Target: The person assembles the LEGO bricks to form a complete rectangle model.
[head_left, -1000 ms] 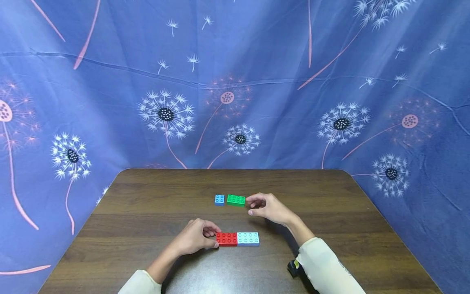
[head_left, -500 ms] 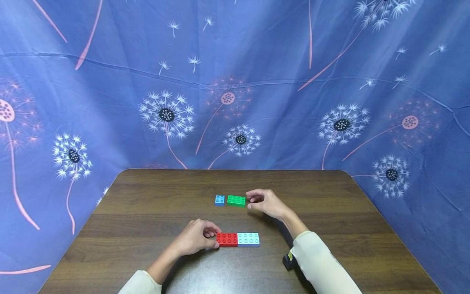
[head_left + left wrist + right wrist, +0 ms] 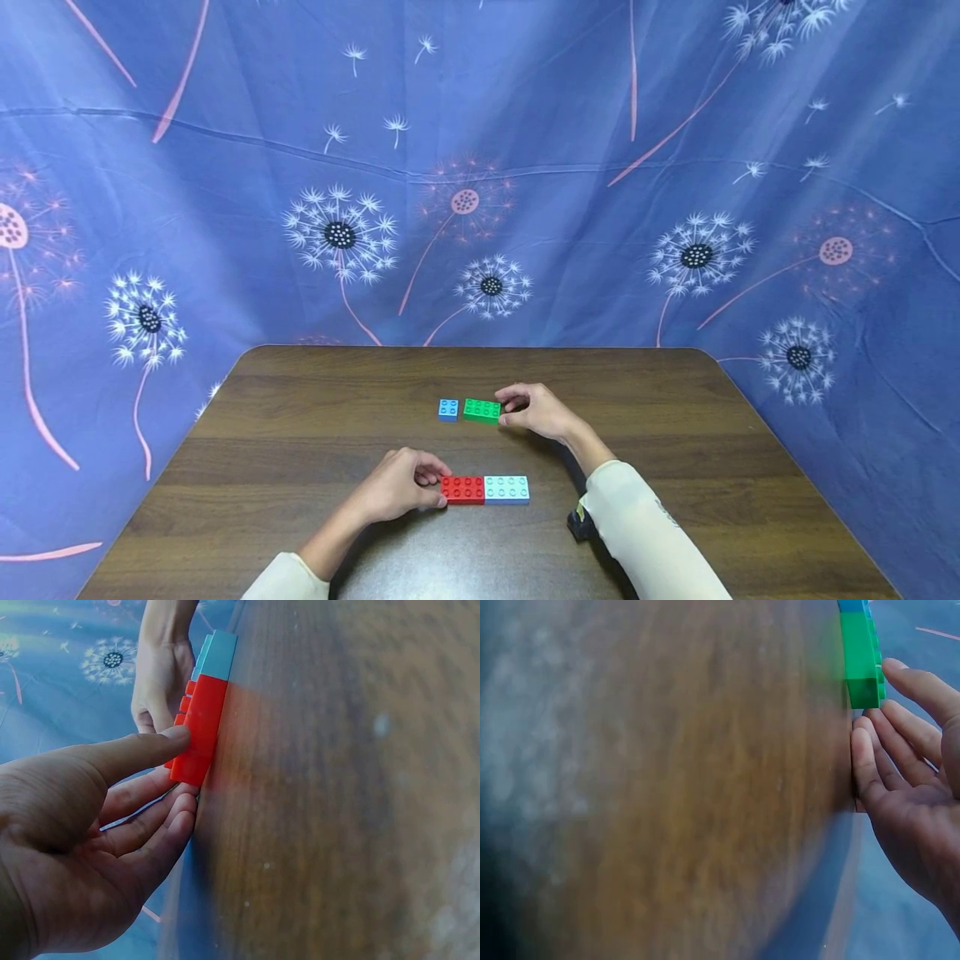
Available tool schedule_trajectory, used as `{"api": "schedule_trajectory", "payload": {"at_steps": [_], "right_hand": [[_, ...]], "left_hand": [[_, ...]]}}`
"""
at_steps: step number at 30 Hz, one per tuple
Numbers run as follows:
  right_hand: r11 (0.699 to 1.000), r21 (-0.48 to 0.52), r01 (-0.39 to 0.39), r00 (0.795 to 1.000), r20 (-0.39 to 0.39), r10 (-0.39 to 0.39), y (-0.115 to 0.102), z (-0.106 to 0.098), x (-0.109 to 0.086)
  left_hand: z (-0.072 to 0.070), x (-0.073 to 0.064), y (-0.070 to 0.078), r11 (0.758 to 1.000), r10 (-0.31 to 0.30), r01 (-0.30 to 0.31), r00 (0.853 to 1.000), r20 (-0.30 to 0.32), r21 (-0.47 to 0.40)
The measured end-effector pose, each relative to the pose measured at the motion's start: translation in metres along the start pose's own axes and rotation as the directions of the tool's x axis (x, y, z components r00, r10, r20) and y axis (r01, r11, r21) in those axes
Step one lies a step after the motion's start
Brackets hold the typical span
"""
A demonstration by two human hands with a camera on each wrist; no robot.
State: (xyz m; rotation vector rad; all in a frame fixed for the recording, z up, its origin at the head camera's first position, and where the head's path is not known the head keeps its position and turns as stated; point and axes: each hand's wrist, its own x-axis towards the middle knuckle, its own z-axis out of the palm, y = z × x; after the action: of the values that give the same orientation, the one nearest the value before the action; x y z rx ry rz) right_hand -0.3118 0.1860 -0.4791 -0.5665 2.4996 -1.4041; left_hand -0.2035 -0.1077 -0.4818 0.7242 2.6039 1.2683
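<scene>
In the head view my left hand (image 3: 397, 485) holds the left end of a red toy building brick (image 3: 462, 490), its thumb on the near side and a finger on the far side. A pale blue brick (image 3: 507, 489) sits end to end against the red one. Farther back, my right hand (image 3: 545, 412) is at the right end of a green brick (image 3: 482, 410), thumb by the near corner and index finger beyond the far one. In the right wrist view the thumb (image 3: 922, 688) and fingers lie around the green brick's end, without a plain grip.
Just left of the green brick, across a small gap, stands a small blue brick (image 3: 448, 409). All the bricks lie stud side up on a brown wooden table (image 3: 300, 433). Behind it hangs a blue cloth (image 3: 570, 208) with a dandelion print.
My right hand has moved slightly left and away from me, up to the end of the green brick. The left hand and the bricks have stayed where they were.
</scene>
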Motion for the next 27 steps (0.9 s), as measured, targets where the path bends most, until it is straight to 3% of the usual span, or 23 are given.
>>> {"api": "schedule_trajectory", "payload": {"at_steps": [12,27], "right_hand": [[0.999,-0.030,-0.035,0.999,0.011,0.036,0.004,0.005,0.009],[0.998,-0.052,-0.020,0.999,0.023,0.021,0.003,0.008,0.014]], "left_hand": [[0.001,0.002,-0.001,1.000,-0.002,0.002,1.000,0.005,0.011],[0.000,0.002,-0.001,1.000,-0.005,0.005,1.000,-0.001,0.016]]}}
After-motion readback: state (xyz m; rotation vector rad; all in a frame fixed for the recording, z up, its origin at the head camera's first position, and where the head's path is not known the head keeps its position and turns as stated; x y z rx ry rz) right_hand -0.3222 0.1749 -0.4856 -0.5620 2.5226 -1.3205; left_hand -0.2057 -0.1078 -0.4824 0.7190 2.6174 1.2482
